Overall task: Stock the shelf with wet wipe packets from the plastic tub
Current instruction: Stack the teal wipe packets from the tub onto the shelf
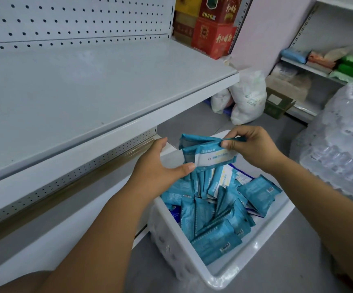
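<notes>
A white plastic tub [194, 259] sits on the floor below me, holding several teal wet wipe packets [213, 218]. Above the tub my right hand [254, 146] pinches the top edge of a small bunch of teal and white packets [207, 153]. My left hand [160, 163] is spread open to the left of that bunch, its thumb touching the lower edge of the front packet. The white metal shelf [86, 92] lies bare to the upper left, just beyond my left hand.
Red and yellow boxes [211, 28] stand at the shelf's far right end. White bags [247, 98] and a cardboard box [277, 104] sit on the floor behind the tub. A wrapped pack of water bottles [340, 144] is at the right. Another shelf [330, 66] holds packaged goods.
</notes>
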Demonstrator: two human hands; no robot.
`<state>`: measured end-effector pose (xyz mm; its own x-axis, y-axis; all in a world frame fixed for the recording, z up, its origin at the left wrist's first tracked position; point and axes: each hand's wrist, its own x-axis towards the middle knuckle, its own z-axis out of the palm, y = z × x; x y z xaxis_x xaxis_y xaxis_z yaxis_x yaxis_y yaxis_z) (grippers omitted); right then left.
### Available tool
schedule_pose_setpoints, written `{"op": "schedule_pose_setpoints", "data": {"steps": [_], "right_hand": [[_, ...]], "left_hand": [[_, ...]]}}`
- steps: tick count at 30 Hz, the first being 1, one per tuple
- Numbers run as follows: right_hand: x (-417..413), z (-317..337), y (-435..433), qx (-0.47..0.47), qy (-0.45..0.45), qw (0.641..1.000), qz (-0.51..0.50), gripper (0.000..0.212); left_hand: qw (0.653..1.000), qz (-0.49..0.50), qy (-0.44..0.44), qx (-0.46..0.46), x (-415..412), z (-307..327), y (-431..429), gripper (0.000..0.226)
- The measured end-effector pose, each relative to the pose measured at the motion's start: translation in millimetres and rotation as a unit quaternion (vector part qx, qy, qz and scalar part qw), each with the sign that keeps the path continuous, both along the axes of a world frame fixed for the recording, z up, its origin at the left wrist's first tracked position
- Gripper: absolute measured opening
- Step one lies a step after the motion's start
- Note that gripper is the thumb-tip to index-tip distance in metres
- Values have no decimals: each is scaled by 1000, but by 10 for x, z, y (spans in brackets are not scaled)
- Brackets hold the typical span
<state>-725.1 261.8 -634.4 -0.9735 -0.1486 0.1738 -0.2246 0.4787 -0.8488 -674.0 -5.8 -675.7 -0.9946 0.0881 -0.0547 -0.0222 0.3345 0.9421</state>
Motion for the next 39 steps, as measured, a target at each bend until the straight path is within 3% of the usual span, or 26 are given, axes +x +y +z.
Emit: {"op": "schedule_pose_setpoints", "data": {"steps": [2,7,11,15,21,26,35,39], "right_hand": [[42,71,-39,-25,-16,999,31,16],[134,233,-248,-69,-37,995,60,13],[123,426,-371,-90,-68,992,49,16],[84,557,-519,-143,-113,983,16,18],[72,793,-835,-249,-118,961,-15,12],[31,1078,-1150,-308,-101,945,29,24],[-70,1467,-2029,-266,-74,948,157,27],[-76,1477,-2599,-251,-83,947,184,46]], "left_hand": [[1000,-20,2,20,36,53,48,97],[995,-9,8,103,97,230,51,47],[994,-2,4,110,140,386,20,47],[985,13,5,172,233,535,48,34],[978,112,47,172,362,758,-28,17],[961,181,92,186,295,1134,-295,22],[934,234,135,232,358,1631,-1108,30],[913,287,136,256,431,1713,-1598,30]]}}
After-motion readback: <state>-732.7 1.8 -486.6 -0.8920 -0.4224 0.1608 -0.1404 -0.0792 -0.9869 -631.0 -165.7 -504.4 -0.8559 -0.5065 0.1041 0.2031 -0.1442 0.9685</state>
